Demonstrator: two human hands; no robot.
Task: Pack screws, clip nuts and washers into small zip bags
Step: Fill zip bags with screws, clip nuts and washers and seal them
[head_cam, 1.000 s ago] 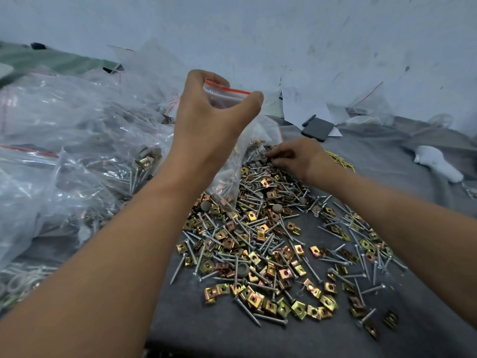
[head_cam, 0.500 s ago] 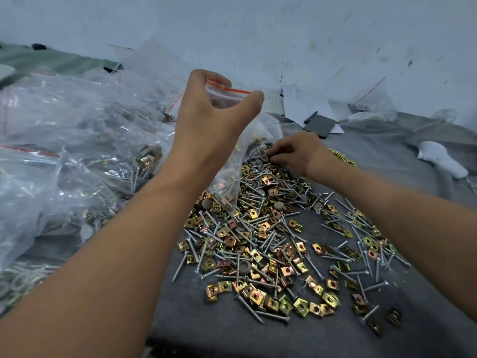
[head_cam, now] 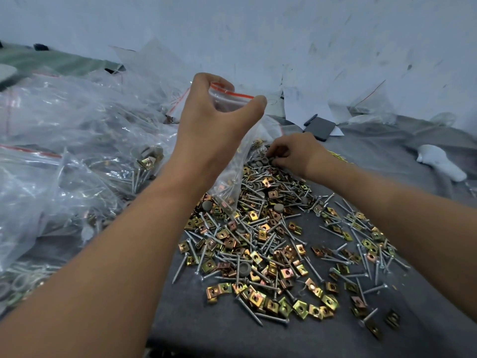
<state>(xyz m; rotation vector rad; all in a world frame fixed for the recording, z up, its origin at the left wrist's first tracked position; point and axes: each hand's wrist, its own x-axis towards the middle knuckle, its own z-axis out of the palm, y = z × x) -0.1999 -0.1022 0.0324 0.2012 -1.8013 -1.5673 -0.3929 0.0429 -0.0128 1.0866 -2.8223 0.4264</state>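
My left hand [head_cam: 214,125] holds a small clear zip bag [head_cam: 233,161] up by its red-striped mouth, spread between thumb and fingers; screws and clip nuts lie in its bottom. A loose pile of silver screws [head_cam: 260,244], gold clip nuts [head_cam: 300,308] and grey washers [head_cam: 258,161] covers the grey cloth below. My right hand [head_cam: 296,153] reaches into the far end of the pile, its fingertips pinched among the grey washers. What it grips is hidden by the fingers.
A heap of filled clear bags [head_cam: 64,140] lies to the left. A dark phone [head_cam: 320,128] and white papers [head_cam: 304,107] sit at the back by the wall. A white object [head_cam: 438,161] lies on the cloth at the right.
My right hand has slid a little farther back and left into the washers and curled tighter. The left hand keeps the bag raised, barely moving.
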